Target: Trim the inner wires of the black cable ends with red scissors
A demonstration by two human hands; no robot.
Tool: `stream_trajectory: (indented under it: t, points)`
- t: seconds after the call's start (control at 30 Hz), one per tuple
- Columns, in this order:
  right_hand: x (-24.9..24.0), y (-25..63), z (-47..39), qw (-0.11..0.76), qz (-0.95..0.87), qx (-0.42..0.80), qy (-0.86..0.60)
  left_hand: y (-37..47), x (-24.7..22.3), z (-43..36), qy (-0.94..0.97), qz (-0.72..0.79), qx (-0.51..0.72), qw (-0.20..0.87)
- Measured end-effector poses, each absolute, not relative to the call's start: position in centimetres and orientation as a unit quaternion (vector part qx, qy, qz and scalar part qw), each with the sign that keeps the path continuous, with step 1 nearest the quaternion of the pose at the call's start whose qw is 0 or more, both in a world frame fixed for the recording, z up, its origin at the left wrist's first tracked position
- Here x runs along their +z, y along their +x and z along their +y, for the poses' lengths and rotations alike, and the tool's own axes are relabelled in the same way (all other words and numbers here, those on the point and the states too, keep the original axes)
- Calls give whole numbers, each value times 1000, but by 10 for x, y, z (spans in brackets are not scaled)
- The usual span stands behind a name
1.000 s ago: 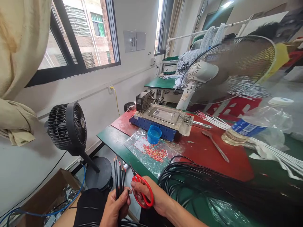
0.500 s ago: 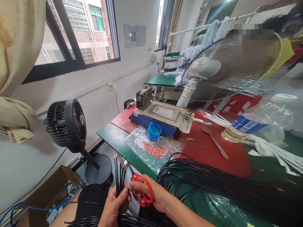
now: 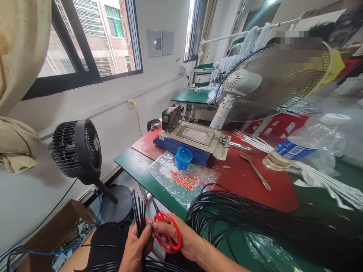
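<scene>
Several black cables (image 3: 138, 211) stand upright in my left hand (image 3: 138, 241), its fingers wrapped round them. Their upper ends show bare copper and short coloured inner wires. My right hand (image 3: 167, 234) has red-handled scissors (image 3: 178, 236) hooked over its fingers, the dark blades pointing up and left. Its thumb and forefinger pinch at a small wire end beside my left thumb; the exact piece is too small to make out. More black cables (image 3: 107, 266) lie across my lap below the hands.
On the table stand a blue solder pot (image 3: 181, 147), a blue cup (image 3: 183, 158), a plastic sheet with red and yellow scraps (image 3: 185, 180), a spoon (image 3: 256, 173), a bottle (image 3: 295, 147) and a black cable bundle (image 3: 221, 204). A black fan (image 3: 78, 149) is left, a white fan (image 3: 241, 81) right.
The whole view has shifted slightly. Both hands stay close together, with the cables and scissors still held; the cable tops lean a little more to the left.
</scene>
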State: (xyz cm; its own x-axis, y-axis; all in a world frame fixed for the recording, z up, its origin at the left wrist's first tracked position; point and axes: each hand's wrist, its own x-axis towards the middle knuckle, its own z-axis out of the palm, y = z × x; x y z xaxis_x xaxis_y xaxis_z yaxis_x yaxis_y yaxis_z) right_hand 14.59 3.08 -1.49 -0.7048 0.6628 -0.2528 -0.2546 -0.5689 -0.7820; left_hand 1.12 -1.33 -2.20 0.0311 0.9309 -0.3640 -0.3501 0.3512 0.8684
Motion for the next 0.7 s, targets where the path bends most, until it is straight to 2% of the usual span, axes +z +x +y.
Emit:
stream_trajectory:
  t: [0.23, 0.7]
  points:
    - [-11, 146, 32, 269, -378, 833, -302, 13, -24, -13, 277, 509, 507, 638]
    - [-17, 145, 29, 229, -353, 860, -288, 9, -29, -17, 302, 429, 510, 681]
